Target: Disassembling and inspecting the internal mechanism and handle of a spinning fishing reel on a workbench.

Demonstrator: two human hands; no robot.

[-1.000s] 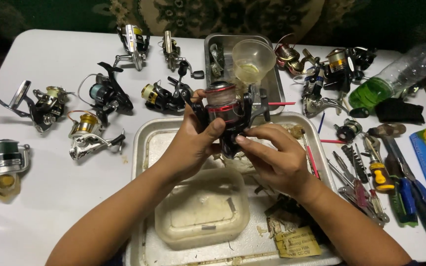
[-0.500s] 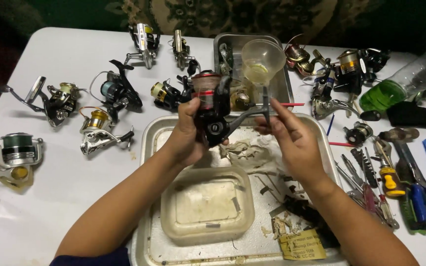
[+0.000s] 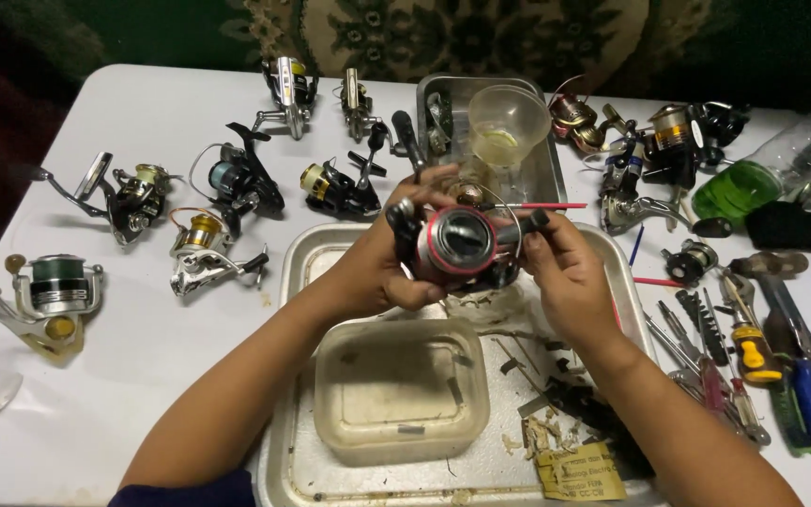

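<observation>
At frame centre, above the metal tray [image 3: 304, 282], the left hand [image 3: 382, 272] and right hand [image 3: 565, 277] both have fingers closed on a black-and-red spinning reel [image 3: 462, 246], seemingly mid-service: loose bits lie in the tray, other reels wait on the tabletop [image 3: 143, 376].

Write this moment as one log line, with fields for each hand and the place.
left hand: grips fishing reel | right hand: holds reel's right side | place: above metal tray | near: plastic tub
</observation>
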